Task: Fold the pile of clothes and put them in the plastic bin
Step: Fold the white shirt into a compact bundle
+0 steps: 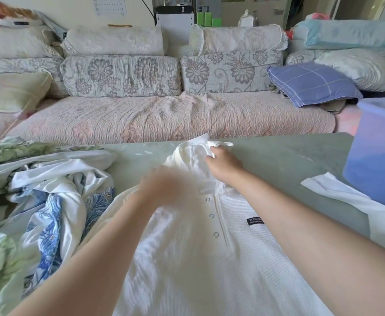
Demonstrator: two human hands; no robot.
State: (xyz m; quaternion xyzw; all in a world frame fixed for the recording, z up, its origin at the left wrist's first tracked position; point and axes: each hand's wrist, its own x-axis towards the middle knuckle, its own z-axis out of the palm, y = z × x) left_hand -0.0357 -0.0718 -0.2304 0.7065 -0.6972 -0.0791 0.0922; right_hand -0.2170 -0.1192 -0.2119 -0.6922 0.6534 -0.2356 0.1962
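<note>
White ribbed shirt [198,270]; right grip [223,164] pinches its collar [196,144], fingers curled; left grip [168,190] too blurred to tell.

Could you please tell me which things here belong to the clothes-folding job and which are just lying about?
Part of the job: shirt, gripped at the collar by the right hand; left hand, blurred, over the shirt; pile of unfolded clothes; bin.

Just lying about: sofa; blue pillow.
</note>
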